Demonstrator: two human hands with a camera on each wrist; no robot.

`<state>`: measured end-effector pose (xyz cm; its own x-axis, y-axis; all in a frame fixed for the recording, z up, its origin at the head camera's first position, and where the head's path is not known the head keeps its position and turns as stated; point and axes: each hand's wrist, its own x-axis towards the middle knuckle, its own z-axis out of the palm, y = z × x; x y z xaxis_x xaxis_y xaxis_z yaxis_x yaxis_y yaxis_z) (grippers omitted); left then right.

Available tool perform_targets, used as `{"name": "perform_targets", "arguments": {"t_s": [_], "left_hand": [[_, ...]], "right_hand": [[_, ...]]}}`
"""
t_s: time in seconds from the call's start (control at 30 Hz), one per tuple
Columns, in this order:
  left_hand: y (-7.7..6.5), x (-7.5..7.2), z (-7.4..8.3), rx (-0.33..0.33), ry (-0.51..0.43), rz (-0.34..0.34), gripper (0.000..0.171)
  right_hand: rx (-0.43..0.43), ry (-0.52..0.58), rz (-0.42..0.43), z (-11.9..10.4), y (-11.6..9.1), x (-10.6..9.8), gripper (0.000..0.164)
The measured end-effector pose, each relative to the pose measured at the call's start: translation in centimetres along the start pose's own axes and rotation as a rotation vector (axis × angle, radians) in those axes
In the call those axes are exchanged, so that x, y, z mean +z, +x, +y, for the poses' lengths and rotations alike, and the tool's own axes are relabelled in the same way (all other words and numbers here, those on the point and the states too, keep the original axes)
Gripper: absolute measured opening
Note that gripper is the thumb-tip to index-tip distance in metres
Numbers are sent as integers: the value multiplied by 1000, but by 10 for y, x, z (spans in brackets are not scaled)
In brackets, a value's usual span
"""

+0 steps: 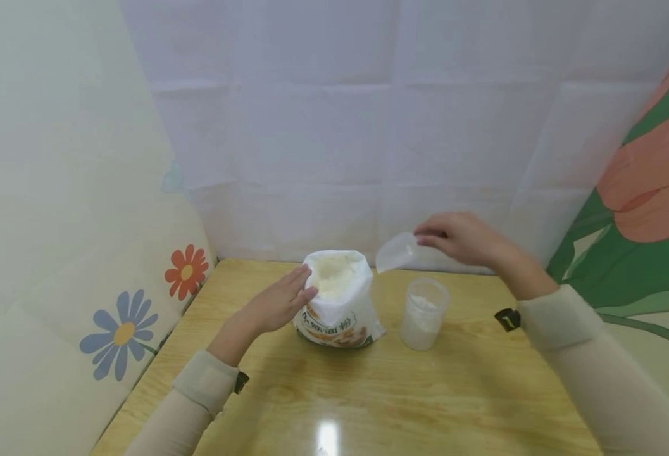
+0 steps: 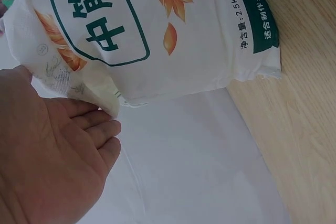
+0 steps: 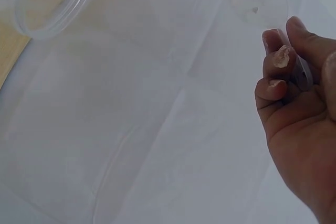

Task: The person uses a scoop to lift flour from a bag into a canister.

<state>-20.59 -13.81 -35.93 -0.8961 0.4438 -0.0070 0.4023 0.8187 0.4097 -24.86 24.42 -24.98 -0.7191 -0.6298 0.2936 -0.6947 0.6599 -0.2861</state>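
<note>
A white flour bag [image 1: 334, 323], its top opened, stands on the table with pale flour [image 1: 334, 275] showing inside. My left hand [image 1: 277, 299] rests against the bag's left side at the rim; in the left wrist view its fingers [image 2: 102, 129] lie along the bag's edge. My right hand [image 1: 462, 239] pinches the handle of a clear plastic scoop [image 1: 397, 251], held tilted in the air between the bag and a clear cup [image 1: 423, 316]. White flour partly fills the cup. Bits of flour cling to the right fingers [image 3: 281, 59] in the right wrist view.
The wooden table [image 1: 368, 392] meets a white cloth backdrop [image 1: 311, 126] just behind the bag and cup. Flower-patterned panels stand at the left [image 1: 123, 332] and right [image 1: 647, 202]. The cup is right of the bag, a short gap between them.
</note>
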Motion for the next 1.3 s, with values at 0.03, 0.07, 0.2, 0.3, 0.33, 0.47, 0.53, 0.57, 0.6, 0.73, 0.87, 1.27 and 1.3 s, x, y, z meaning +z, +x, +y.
{"name": "perform_targets", "arguments": {"t_s": [0.03,0.07,0.2,0.3,0.33,0.47,0.53,0.57,0.6,0.73,0.87,1.27,1.3], "left_hand": [[0,0,0,0,1,0,76],[0,0,0,1,2,-1,76],[0,-1,1,0,1,-3,76],[0,-2,1,-1,-3,-2,75],[0,-2,1,-1,-3,-1,75],[-1,-2,0,-2,-5,3,76],[-1,-1,0,1,-5,4,76],[-1,-1,0,2,-6,5,76],[-1,0,-1,4,-6,7,76],[-1,2,-2,8,-7,9,76],[0,2,-2,9,-4,8,76],[0,3,3,11,-7,12,74],[0,4,3,11,-7,14,74]], "right_hand": [[-6,3,4,-1,2,1,22],[-13,9,8,-1,3,2,21],[-39,19,18,-4,10,6,21],[-48,20,25,-6,14,9,21],[-51,21,27,-6,16,10,21],[-62,24,24,-11,24,17,22],[-70,14,12,-14,28,21,23],[-77,5,7,-16,31,22,23],[-82,-4,-2,-18,33,24,23],[-111,-43,-35,-26,42,29,23],[-130,-86,-66,-32,50,33,21],[-24,-253,-241,-60,70,43,16],[-13,-275,-256,-64,72,43,17]]}}
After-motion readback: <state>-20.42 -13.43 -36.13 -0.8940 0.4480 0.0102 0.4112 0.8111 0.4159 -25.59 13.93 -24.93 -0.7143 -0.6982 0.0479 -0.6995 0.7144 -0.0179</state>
